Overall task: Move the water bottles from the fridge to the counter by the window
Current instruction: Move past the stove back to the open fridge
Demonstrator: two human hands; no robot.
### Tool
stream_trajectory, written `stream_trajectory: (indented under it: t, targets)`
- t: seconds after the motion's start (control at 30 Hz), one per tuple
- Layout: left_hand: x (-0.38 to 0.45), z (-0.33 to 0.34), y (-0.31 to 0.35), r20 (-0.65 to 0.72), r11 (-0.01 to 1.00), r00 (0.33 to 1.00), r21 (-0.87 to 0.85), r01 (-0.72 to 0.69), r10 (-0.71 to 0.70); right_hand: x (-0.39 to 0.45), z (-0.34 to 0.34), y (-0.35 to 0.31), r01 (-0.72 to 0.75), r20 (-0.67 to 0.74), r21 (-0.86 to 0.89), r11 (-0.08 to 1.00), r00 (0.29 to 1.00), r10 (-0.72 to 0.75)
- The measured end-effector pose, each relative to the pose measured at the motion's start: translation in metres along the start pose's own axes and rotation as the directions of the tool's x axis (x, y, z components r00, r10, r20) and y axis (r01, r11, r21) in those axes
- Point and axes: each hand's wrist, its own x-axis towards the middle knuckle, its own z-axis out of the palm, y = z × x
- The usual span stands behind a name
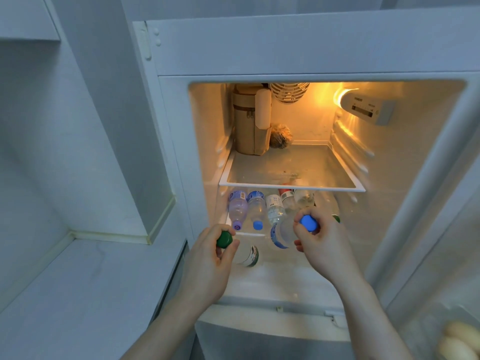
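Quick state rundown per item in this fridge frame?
White fridge: door open, interior light on.
Clear green-capped plastic bottle: gripped at the cap by the left hand.
Clear blue-capped plastic bottle: gripped at the cap by the right hand.
Remaining clear plastic bottles: lying on the lower shelf, capped.
Tan zipped bag: upright on the glass shelf.
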Motion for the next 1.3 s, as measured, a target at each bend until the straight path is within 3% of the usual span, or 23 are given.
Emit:
stream_trajectory:
  t: [0.23,0.43,0.53,0.63,0.73,0.77,0.8,0.87,0.93,1.1,1.3]
  targets:
    - [-0.080,-0.055,-0.002,0.111,0.986,0.991,0.160,0.056,-0.074,-0.057,0.005,-0.021,0.003,0.240,-0.147,0.989,0.970,0.033]
    - [-0.156,-0.096,-0.018,0.122,0.957,0.968,0.223,0.187,-0.218,-0.111,0.042,-0.039,0.107,0.525,-0.211,0.972,0.851,0.020]
    - [-0.195,-0.119,-0.028,0.057,0.929,0.954,0.248,0.273,-0.296,-0.134,0.066,-0.055,0.200,0.672,-0.160,0.967,0.739,-0.041]
    - [-0.223,-0.137,-0.038,-0.029,0.892,0.928,0.266,0.366,-0.372,-0.143,0.089,-0.067,0.343,0.812,-0.111,0.933,0.573,-0.114]
    - [-0.240,-0.149,-0.041,-0.116,0.848,0.897,0.292,0.442,-0.427,-0.145,0.112,-0.071,0.426,0.874,-0.055,0.903,0.458,-0.163]
    - [-0.240,-0.151,-0.039,-0.120,0.842,0.896,0.305,0.444,-0.428,-0.147,0.113,-0.070,0.435,0.877,-0.047,0.899,0.449,-0.172]
    - [-0.253,-0.159,-0.041,-0.192,0.806,0.859,0.297,0.513,-0.475,-0.148,0.135,-0.075,0.477,0.910,0.011,0.879,0.359,-0.206]
    - [-0.261,-0.165,-0.037,-0.232,0.774,0.835,0.312,0.550,-0.499,-0.150,0.148,-0.079,0.491,0.921,0.048,0.870,0.315,-0.229]
    - [-0.277,-0.173,-0.037,-0.338,0.703,0.764,0.307,0.642,-0.549,-0.155,0.173,-0.086,0.504,0.942,0.140,0.852,0.197,-0.271]
    - [-0.319,-0.185,-0.028,-0.468,0.588,0.629,0.253,0.768,-0.621,-0.177,0.205,-0.103,0.516,0.936,0.271,0.812,0.055,-0.347]
    - [-0.393,-0.202,-0.008,-0.607,0.486,0.457,0.131,0.864,-0.650,-0.237,0.239,-0.141,0.549,0.909,0.410,0.728,-0.181,-0.375]
